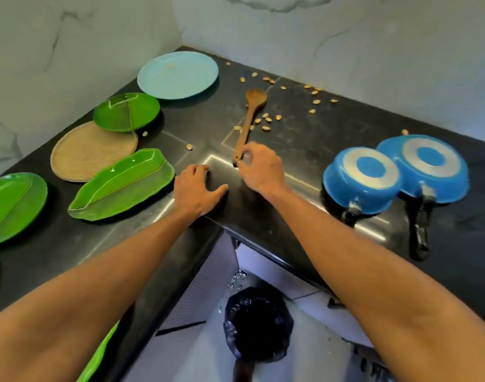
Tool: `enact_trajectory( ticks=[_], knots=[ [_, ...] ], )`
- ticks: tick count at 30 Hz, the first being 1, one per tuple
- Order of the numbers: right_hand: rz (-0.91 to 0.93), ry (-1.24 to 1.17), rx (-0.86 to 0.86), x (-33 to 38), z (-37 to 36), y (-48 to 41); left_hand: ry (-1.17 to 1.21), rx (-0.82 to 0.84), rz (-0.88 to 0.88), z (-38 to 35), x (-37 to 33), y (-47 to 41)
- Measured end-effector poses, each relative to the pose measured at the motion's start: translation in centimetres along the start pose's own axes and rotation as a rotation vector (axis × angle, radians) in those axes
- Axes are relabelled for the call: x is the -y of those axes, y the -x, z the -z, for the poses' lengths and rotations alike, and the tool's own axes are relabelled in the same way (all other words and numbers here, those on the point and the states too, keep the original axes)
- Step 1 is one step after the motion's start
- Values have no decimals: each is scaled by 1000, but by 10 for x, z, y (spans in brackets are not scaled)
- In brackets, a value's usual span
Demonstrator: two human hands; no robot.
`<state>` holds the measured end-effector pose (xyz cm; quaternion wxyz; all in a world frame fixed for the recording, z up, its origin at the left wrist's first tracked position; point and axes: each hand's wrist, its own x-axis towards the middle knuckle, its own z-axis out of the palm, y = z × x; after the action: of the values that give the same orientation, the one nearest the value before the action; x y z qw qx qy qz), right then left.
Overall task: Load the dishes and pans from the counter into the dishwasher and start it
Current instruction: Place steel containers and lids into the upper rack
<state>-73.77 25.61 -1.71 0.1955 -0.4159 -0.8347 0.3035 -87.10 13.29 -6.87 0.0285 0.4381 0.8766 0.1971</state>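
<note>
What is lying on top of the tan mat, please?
A round green plate overlaps the far edge of the mat, and a leaf-shaped green dish overlaps its near right edge. The parts of the mat beneath them are hidden; its middle is bare.

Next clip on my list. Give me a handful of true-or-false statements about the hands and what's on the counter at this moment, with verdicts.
1. The nearer blue pan and the farther blue pan both lie bottom up on the counter. True.
2. The right hand pinches the wooden spoon by its bowl. False: its fingers pinch the handle's end, and the bowl points away.
3. The left hand holds a green plate. False: it rests flat on the counter, beside the green leaf-shaped plate.
4. Nut shells lie scattered around the spoon. True.
5. The light blue plate sits in the far corner. True.
</note>
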Motion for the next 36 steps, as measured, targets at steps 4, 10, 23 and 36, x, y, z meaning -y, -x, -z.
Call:
enact_trajectory(
  ticks=[4, 10, 23, 36],
  knots=[
    [-141, 9, -67, 11, -21, -72, -33, -99, 35, -15, 6, -11],
    [-368, 35, -65, 0, -32, -152, -126, -93, 76, -21, -4, -10],
    [-428, -159, -139, 2, -36, -182, -94, -35, 76, -22, -5, -9],
    [-229, -686, -83, 2, 71, -22, -86, -57, 23, -27, -3, -8]
  ],
)
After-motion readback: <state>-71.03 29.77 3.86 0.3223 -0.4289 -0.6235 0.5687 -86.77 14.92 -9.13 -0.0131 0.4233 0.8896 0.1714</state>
